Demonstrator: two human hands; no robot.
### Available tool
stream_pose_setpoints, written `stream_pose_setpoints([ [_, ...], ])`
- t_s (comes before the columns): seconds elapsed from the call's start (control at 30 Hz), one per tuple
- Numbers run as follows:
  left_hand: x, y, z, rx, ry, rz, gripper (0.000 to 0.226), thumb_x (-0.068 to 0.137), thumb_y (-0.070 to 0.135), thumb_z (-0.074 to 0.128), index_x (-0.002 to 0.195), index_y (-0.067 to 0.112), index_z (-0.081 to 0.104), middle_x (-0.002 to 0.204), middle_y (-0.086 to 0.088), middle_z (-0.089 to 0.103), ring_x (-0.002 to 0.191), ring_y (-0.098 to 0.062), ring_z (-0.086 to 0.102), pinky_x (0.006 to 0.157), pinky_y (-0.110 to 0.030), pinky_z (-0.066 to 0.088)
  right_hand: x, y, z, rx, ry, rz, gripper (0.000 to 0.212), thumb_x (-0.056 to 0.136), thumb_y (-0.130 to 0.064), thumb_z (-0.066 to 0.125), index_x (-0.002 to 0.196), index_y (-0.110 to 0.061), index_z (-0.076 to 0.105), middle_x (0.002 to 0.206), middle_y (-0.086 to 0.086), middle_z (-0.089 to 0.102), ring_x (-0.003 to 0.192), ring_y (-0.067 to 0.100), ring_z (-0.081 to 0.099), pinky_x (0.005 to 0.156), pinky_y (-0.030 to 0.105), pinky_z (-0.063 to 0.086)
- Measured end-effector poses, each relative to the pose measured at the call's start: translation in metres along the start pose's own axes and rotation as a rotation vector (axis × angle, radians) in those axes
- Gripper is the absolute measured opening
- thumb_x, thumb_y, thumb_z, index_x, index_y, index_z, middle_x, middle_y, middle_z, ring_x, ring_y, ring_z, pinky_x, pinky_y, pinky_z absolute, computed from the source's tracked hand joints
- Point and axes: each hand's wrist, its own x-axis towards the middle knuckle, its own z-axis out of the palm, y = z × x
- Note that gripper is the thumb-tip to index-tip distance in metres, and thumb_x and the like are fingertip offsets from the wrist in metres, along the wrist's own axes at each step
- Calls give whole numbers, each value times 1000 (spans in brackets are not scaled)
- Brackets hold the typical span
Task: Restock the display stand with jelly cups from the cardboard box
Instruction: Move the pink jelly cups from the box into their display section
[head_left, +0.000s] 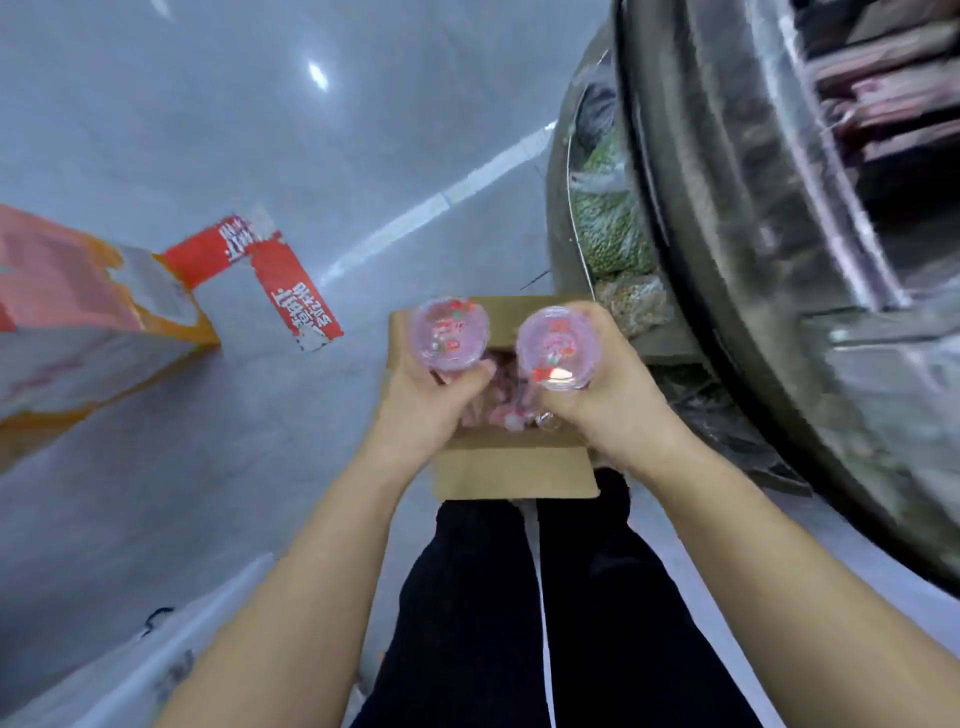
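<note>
Both hands grip pink jelly cups above the cardboard box (514, 470): left hand (423, 402) one cup (451, 332), right hand (605, 397) another (558, 347).

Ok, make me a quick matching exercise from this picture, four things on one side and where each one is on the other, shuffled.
Things:
1. left hand
2. right hand
3. cardboard box
4. red and white carton

Places:
A. lying open on the floor, far left of the box
B. holding the right-side jelly cup
C. on the floor beside the display stand
D. holding the left-side jelly cup

Pairs: 1-D, 2-B, 3-C, 4-A
</note>
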Motion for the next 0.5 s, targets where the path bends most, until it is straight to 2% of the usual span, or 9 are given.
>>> stream_pose_setpoints([
  [0.03,-12,34,0,19,-11,76,42,73,9,67,102,26,42,81,20,64,65,12,59,58,-4,45,-16,-30,-1,17,-4,-51,42,72,7,65,102,-17,49,82,-11,63,67,-3,62,59,12,49],
  [0.1,-35,95,3,56,-55,213,44,73,15,68,102,34,42,86,31,62,78,13,59,67,-4,44,-48,-80,-5,5,19,-170,46,76,4,68,107,-25,50,93,-13,62,84,-3,61,75,12,47],
  [0.13,-45,122,6,60,-89,269,46,72,17,69,103,38,42,91,33,60,85,12,58,73,-4,43,-64,-102,-8,27,42,-213,46,77,2,68,109,-27,51,95,-14,62,87,-3,60,77,12,46],
  [0.23,-73,189,27,77,-208,409,48,72,26,63,113,41,43,105,37,55,102,13,53,83,-4,40,-109,-152,-27,52,116,-307,42,76,-6,68,105,-35,56,92,-13,65,84,2,60,73,15,49],
  [0.33,-94,235,58,108,-303,483,41,72,35,66,111,40,52,107,28,62,104,7,57,84,-6,41,-151,-183,-56,-1,229,-418,42,76,-2,67,102,-34,58,92,-14,64,87,1,60,75,13,47],
  [0.43,-110,268,104,127,-355,593,39,65,29,78,95,35,53,94,9,68,89,-7,65,74,-16,50,-189,-202,-94,-41,387,-481,35,74,-9,72,100,-28,59,95,-17,65,89,1,62,74,11,46],
  [0.5,-119,284,143,86,-414,622,44,61,24,79,93,29,48,89,1,67,83,-10,66,69,-21,52,-212,-209,-124,-16,485,-482,34,70,-18,75,101,-23,60,96,-12,67,88,4,65,73,14,49],
])
